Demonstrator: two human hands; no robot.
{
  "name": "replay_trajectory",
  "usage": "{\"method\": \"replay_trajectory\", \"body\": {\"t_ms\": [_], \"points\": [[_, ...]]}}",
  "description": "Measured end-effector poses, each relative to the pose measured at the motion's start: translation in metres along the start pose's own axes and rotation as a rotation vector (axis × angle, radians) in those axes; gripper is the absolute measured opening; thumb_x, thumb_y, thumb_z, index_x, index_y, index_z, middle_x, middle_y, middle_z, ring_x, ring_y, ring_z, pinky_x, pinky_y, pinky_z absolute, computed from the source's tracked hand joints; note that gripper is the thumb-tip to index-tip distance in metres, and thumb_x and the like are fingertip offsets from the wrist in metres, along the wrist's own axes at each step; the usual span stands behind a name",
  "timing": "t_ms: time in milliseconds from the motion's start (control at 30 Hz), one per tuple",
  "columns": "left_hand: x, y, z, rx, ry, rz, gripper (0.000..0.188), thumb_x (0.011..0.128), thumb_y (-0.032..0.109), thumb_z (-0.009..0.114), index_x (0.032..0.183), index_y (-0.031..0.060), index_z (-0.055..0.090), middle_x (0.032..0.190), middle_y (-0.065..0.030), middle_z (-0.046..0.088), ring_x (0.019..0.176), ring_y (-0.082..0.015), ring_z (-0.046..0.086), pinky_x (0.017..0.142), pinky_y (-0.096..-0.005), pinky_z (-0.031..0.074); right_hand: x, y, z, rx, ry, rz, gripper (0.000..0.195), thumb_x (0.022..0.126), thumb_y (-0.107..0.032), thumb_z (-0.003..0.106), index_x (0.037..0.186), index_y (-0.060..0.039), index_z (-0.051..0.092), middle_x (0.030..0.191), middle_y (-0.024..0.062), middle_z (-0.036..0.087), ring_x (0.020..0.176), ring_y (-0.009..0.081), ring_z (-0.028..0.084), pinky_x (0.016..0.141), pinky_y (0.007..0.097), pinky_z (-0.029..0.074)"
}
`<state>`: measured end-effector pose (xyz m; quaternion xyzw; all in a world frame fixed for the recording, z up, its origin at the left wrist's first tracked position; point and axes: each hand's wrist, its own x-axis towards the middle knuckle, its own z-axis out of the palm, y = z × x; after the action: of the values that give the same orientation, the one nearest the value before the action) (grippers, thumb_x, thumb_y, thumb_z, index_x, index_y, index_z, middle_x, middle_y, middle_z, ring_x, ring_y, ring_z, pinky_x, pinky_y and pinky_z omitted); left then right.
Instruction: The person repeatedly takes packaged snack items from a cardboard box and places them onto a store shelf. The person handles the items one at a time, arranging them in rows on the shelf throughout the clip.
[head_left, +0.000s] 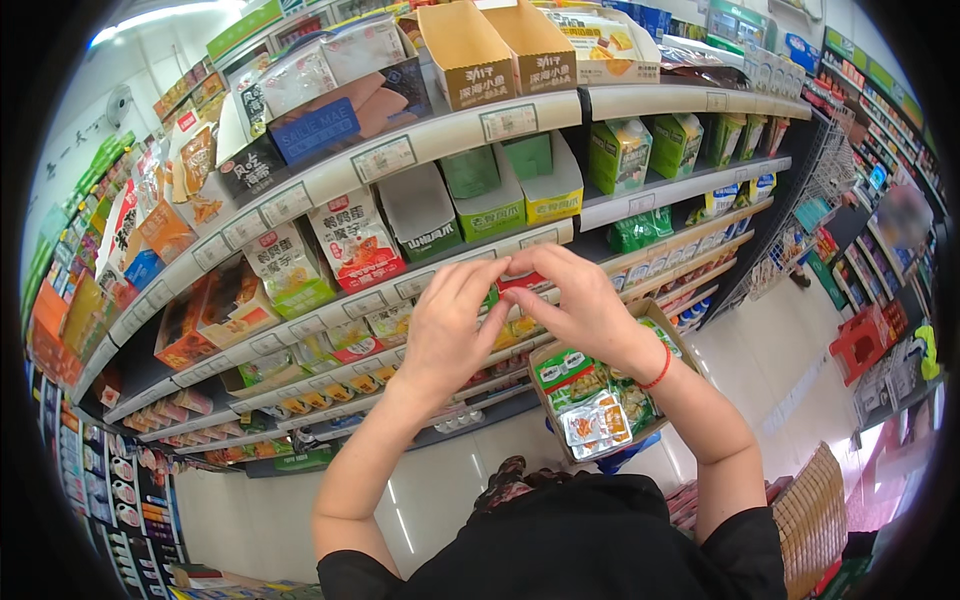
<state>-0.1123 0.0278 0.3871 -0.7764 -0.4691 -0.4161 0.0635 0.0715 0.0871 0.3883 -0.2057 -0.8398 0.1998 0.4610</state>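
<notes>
My left hand (450, 330) and my right hand (585, 300) are raised before the shelves, their fingertips meeting in the middle. Red and green printed packaging (523, 280) shows in the gap between them; whether it is held or lies on the shelf behind, I cannot tell. Below my right forearm, an open cardboard carton (643, 307) holds several green snack packets (568, 369) and silver-and-orange pouches (596, 426). Left of my hands stand a red-and-white snack box (356, 240) and a green-and-white snack box (289, 270). Green display boxes (491, 220) are just above my hands.
A long shelf unit (457, 120) with price-tag rails curves across the front. Brown display boxes (465, 52) stand on its upper shelf. Milk cartons (621, 156) are to the right. A red plastic stool (862, 341) and a woven basket (810, 517) stand at the right. Another person is at far right.
</notes>
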Motion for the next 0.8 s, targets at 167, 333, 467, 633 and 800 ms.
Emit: {"method": "replay_trajectory", "body": {"t_ms": [167, 333, 467, 633, 800], "points": [[0.025, -0.010, -0.034, 0.093, 0.079, 0.097, 0.041, 0.081, 0.006, 0.073, 0.120, 0.0031, 0.062, 0.112, -0.0117, 0.067, 0.105, -0.0320, 0.061, 0.088, -0.0402, 0.051, 0.039, -0.018, 0.003, -0.029, 0.054, -0.086, 0.020, 0.088, -0.012, 0.071, 0.104, -0.0023, 0.063, 0.100, 0.0143, 0.066, 0.094, 0.0353, 0.064, 0.081, 0.0409, 0.052], [0.049, -0.019, -0.062, 0.178, 0.154, 0.175, 0.038, 0.082, 0.006, 0.072, 0.118, 0.0054, 0.063, 0.110, -0.0110, 0.067, 0.104, -0.0317, 0.062, 0.087, -0.0407, 0.051, 0.078, -0.026, 0.005, -0.089, 0.117, -0.215, 0.018, 0.088, -0.011, 0.070, 0.102, -0.0017, 0.062, 0.098, 0.0146, 0.065, 0.093, 0.0363, 0.064, 0.079, 0.0410, 0.052], [0.066, -0.029, -0.083, 0.224, 0.187, 0.208, 0.037, 0.082, 0.006, 0.072, 0.118, 0.0056, 0.063, 0.111, -0.0107, 0.067, 0.106, -0.0313, 0.061, 0.089, -0.0410, 0.051, 0.106, -0.035, 0.009, -0.124, 0.151, -0.269, 0.018, 0.088, -0.013, 0.069, 0.101, -0.0025, 0.062, 0.098, 0.0151, 0.065, 0.093, 0.0363, 0.064, 0.079, 0.0421, 0.052], [0.090, -0.044, -0.105, 0.332, 0.229, 0.287, 0.038, 0.082, 0.007, 0.072, 0.118, 0.0043, 0.062, 0.112, -0.0114, 0.066, 0.109, -0.0313, 0.060, 0.091, -0.0406, 0.050, 0.140, -0.038, 0.016, -0.160, 0.211, -0.315, 0.018, 0.089, -0.015, 0.068, 0.101, -0.0032, 0.062, 0.101, 0.0163, 0.065, 0.097, 0.0369, 0.063, 0.082, 0.0435, 0.051], [0.113, -0.060, -0.118, 0.360, 0.243, 0.301, 0.038, 0.084, 0.007, 0.070, 0.122, 0.0056, 0.062, 0.115, -0.0113, 0.066, 0.110, -0.0313, 0.059, 0.093, -0.0406, 0.050, 0.173, -0.034, 0.021, -0.204, 0.247, -0.323, 0.019, 0.090, -0.017, 0.064, 0.102, -0.0018, 0.063, 0.101, 0.0176, 0.066, 0.096, 0.0385, 0.063, 0.082, 0.0452, 0.051]]}}
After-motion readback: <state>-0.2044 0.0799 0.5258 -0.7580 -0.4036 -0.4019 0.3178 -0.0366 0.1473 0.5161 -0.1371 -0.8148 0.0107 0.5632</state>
